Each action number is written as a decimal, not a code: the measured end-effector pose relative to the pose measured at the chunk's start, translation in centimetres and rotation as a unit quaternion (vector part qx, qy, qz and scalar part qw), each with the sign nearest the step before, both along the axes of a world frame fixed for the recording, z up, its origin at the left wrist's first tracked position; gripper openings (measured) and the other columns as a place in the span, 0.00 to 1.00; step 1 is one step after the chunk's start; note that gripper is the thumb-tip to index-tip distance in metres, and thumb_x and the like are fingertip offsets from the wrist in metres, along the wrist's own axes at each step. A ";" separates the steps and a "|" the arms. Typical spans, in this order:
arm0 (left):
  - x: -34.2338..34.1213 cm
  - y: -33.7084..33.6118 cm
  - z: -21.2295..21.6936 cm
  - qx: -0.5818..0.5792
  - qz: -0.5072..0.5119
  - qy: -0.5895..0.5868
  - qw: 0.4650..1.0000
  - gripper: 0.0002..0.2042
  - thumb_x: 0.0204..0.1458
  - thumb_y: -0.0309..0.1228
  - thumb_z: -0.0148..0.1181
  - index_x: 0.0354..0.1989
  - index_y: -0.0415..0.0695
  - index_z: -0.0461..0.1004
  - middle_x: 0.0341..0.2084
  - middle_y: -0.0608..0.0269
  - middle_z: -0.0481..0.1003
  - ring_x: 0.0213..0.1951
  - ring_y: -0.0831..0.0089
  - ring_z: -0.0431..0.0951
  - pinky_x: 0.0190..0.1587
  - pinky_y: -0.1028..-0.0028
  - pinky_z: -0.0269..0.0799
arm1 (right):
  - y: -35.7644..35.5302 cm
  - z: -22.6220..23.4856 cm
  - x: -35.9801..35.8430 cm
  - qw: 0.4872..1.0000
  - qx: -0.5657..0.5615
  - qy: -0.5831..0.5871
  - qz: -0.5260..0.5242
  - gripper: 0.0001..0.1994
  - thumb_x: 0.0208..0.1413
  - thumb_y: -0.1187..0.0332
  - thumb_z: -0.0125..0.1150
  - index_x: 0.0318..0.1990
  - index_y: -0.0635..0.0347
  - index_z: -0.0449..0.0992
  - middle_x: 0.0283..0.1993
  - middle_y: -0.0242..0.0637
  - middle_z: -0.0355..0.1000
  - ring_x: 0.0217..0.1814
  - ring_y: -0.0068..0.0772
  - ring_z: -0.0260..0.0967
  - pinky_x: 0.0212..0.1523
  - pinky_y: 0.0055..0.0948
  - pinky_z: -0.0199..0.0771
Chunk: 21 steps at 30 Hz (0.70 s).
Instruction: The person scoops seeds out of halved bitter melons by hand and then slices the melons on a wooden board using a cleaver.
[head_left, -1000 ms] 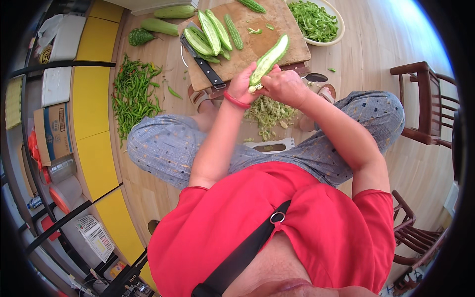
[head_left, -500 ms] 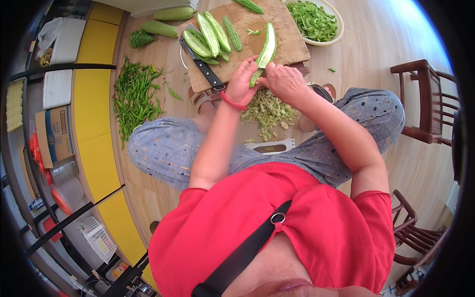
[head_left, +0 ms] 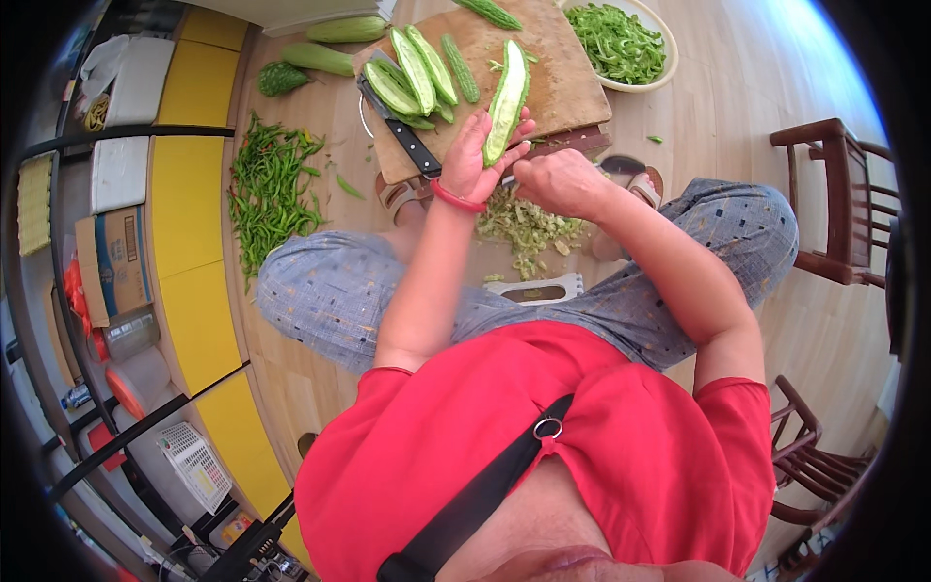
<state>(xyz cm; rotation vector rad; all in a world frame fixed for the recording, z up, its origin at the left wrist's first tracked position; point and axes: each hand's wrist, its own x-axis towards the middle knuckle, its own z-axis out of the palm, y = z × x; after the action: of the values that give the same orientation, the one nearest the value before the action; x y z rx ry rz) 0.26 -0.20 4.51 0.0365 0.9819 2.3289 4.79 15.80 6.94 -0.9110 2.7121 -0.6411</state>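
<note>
Gripping the halved bitter gourd (head_left: 507, 99) upright, the left hand (head_left: 472, 160) curls round its lower end above the cutting board's (head_left: 572, 82) near edge; the right hand (head_left: 558, 181) is closed at its base, over the scrapings pile (head_left: 524, 228). Scooping steadily downward should work best.

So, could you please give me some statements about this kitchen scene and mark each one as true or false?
1. The left hand holds a halved gourd upright. True.
2. The cleaver is in the right hand. False: it lies on the wooden cutting board, and neither hand touches it.
3. A pile of green chillies lies on the floor to the person's left. True.
4. The bowl beside the board is full of red tomatoes. False: it holds chopped green pieces.
5. A heap of scraped-out scraps lies on the floor under the hands. True.
</note>
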 end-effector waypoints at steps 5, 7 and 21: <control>0.8 0.8 0.1 -0.119 0.023 0.041 0.992 0.19 0.59 0.37 0.40 0.54 0.39 0.59 0.46 0.55 0.69 0.46 0.68 0.71 0.47 0.68 0.69 | 0.3 -0.5 -0.4 0.988 -0.025 0.038 -0.149 0.04 0.48 0.72 0.48 0.31 0.62 0.63 0.20 0.46 0.70 0.25 0.48 0.71 0.24 0.44 0.69; 1.5 1.7 -0.4 -0.127 0.035 0.029 0.991 0.16 0.59 0.34 0.41 0.51 0.38 0.60 0.45 0.55 0.70 0.44 0.71 0.72 0.46 0.72 0.69 | -0.2 -1.1 0.0 0.991 0.011 0.067 -0.111 0.04 0.47 0.73 0.47 0.31 0.62 0.63 0.19 0.44 0.69 0.24 0.48 0.71 0.25 0.43 0.70; -8.7 1.0 -0.7 -0.606 0.266 0.380 0.645 0.16 0.49 0.20 0.44 0.49 0.37 0.61 0.37 0.47 0.71 0.39 0.55 0.72 0.44 0.65 0.67 | 0.3 0.0 2.3 0.998 0.020 -0.024 -0.058 0.03 0.42 0.75 0.49 0.27 0.62 0.67 0.22 0.46 0.71 0.27 0.46 0.73 0.27 0.41 0.73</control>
<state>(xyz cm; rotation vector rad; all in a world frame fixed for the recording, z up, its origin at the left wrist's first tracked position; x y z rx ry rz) -8.43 0.83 3.79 0.2164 3.1500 1.4776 7.11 16.13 6.91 -0.7243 2.7388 -0.6186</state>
